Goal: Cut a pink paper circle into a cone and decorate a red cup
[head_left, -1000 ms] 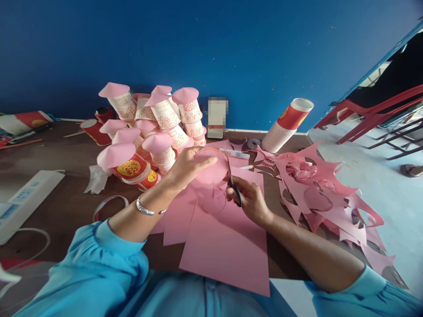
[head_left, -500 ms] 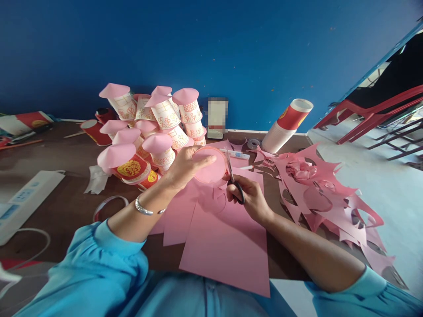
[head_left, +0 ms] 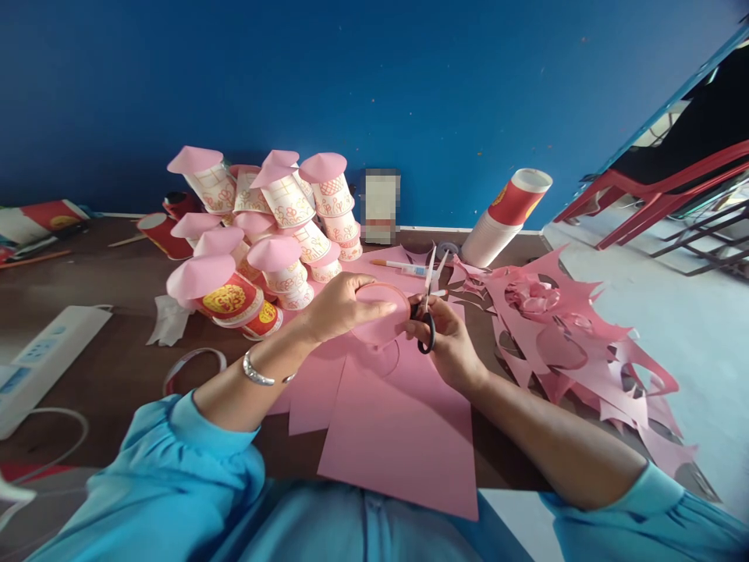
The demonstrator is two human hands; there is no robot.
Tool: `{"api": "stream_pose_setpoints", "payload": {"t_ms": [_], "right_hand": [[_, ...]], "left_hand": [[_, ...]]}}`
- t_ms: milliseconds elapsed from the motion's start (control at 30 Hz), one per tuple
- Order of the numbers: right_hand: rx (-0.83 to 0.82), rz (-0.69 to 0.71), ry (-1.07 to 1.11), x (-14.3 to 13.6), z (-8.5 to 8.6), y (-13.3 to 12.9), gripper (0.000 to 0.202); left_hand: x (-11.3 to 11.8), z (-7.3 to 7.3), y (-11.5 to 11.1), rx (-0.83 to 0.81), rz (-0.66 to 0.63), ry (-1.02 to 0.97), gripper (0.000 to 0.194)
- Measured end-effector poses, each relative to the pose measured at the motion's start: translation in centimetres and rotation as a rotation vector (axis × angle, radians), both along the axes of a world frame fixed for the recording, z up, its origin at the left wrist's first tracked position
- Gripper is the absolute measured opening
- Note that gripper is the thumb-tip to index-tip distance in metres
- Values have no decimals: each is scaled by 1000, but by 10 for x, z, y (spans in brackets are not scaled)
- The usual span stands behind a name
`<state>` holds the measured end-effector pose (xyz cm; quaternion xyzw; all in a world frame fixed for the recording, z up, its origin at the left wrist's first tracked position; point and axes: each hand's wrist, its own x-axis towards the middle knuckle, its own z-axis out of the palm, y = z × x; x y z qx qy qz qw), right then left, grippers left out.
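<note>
Hands [head_left: 345, 310]: left pinching pink disc [head_left: 383, 329], right gripping scissors [head_left: 430, 273]; cups [head_left: 292, 204] leftward, paper scraps [head_left: 562, 343] rightward, pen [head_left: 419, 271] beyond.

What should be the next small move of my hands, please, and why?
I would probably close the scissors before moving the pink disc. Their blades stand apart and point away from it, while the right hand holds them close to the disc's edge and the left hand grips its other side.
</note>
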<state>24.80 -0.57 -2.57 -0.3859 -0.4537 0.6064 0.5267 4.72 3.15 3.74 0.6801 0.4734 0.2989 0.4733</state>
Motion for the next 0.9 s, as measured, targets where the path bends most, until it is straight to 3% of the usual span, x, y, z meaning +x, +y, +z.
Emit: {"api": "stream_pose_setpoints", "payload": {"t_ms": [233,500,800,900], "right_hand": [[-75,0,50,0,1,1,41],[-74,-45,67,0,3,1,38],[-83,185,0,-7,-2,-9,42],[-48,176,-44,-3,-1,-7,44]], "left_hand": [[5,-4,-3,-32,-4,-49,35],[5,-5,-2,85,120,-72,24],[13,-11,-7,-109,205,-231,33],[10,-9,-5,-94,237,-203,37]]}}
